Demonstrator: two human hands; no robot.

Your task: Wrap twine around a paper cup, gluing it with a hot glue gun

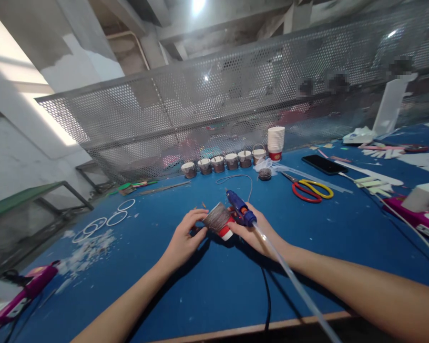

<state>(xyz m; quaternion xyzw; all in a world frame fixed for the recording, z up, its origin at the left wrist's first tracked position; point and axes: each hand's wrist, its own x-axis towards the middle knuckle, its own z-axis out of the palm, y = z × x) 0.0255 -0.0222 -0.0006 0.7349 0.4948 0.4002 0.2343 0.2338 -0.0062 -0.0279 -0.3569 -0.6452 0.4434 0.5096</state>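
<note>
A paper cup (219, 219) lies tilted between my hands, wrapped over most of its side in grey-brown cord, with a red and white part bare at one end. My left hand (186, 236) is closed on its cord-covered end. A blue hot glue gun (240, 207) is in my right hand (259, 233), whose thumb also presses the cup's bare red end. Out of the gun's back runs a long clear glue stick (289, 274) towards me. A strand of cord (241, 176) curves over the table near a ball of cord (264, 174).
Several cord-wrapped cups (231, 162) line the back of the blue table (214, 295), beside stacked paper cups (276, 140). To the right lie scissors (312, 190), a phone (324, 164) and a magenta power strip (414, 219). White rings (117, 218) and another power strip (32, 290) are left.
</note>
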